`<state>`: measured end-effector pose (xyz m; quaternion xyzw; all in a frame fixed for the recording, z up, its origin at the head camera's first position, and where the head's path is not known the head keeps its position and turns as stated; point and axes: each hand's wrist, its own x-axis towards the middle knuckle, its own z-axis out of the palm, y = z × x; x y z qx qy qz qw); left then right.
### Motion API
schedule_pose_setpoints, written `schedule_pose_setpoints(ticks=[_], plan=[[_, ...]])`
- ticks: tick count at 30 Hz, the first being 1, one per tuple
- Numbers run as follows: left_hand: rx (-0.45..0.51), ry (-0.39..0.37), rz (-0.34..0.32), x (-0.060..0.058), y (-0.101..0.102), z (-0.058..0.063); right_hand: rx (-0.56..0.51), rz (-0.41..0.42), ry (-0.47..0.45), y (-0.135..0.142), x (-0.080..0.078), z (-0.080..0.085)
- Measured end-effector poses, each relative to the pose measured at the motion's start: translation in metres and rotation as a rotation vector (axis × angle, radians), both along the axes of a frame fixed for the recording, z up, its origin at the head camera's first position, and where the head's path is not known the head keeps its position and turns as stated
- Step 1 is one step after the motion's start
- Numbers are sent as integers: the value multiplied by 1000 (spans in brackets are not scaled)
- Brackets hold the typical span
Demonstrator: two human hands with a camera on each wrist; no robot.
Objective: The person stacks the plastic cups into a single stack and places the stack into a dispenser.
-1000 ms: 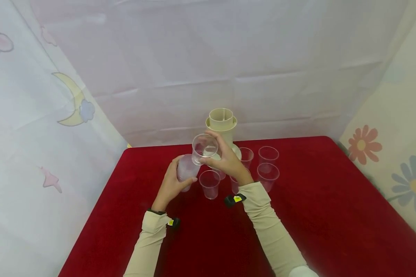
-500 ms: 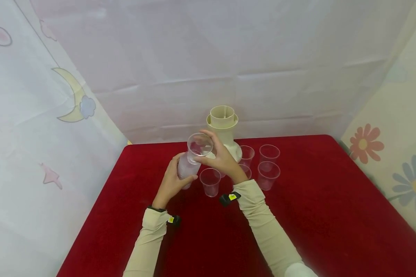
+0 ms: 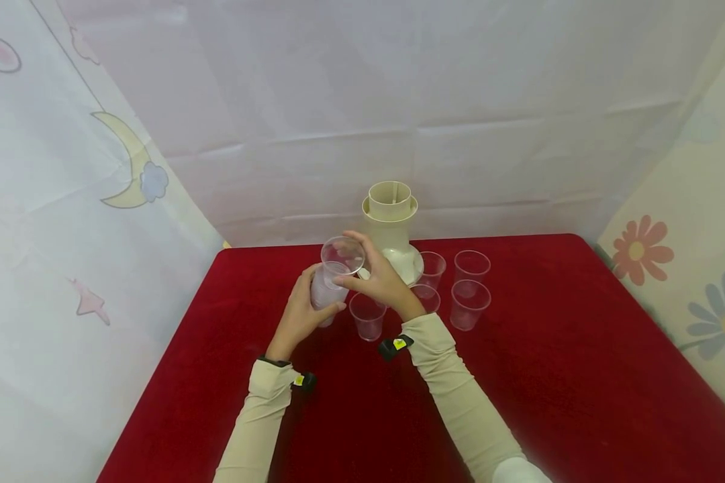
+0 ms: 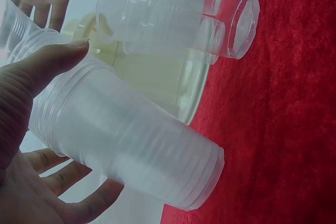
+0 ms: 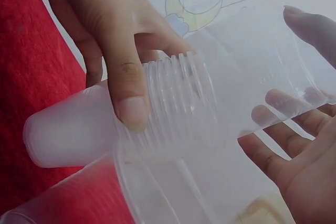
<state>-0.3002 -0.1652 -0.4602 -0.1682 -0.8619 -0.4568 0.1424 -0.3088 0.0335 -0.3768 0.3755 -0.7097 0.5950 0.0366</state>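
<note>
My left hand [image 3: 298, 314] grips a stack of nested clear plastic cups [image 4: 136, 135], thumb on one side and fingers round the other. The stack leans, its rims towards the right hand. A single clear cup [image 5: 247, 72] is held by my right hand [image 3: 379, 274], thumb and fingers on either side near its rim. This cup's lower end meets the stack's mouth, in line with it in the right wrist view. Just below the hands, another clear cup [image 3: 368, 323] stands upright on the red tabletop [image 3: 350, 416].
Behind the hands stands a cream appliance [image 3: 391, 228] with a round open top and a wide base. More clear cups stand upright to the right, including a front cup [image 3: 468, 308] and a back cup [image 3: 472, 266]. A patterned cloth wall [image 3: 290, 121] closes off the back.
My right hand has moved left and slightly down with its cup, bringing it over the mouth of the stack. The left hand has stayed nearly in place. The head view has shifted slightly.
</note>
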Motion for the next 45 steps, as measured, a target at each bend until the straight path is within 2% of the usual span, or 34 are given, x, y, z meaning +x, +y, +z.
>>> schedule_pose_setpoints(ticks=[3,10,16,24,28,35,45], plan=[[-2,-2,2,1,-1,0,12,-11,14,-1,-2,-3],[-11,18,-5,1,0,0,-1,39,27,-3,0,-4],[-22,39,-2,0,-1,-1,121,-12,107,-5,2,-7],[-24,18,-6,2,-1,-2,217,-65,91,-4,7,-11],[-17,5,-10,3,-1,-3,227,-69,99,-3,4,-16],[6,25,-29,0,0,-3,287,-84,93,-4,-21,-43],[-19,34,-18,-1,-1,-1,345,-107,87,-3,-23,-44]])
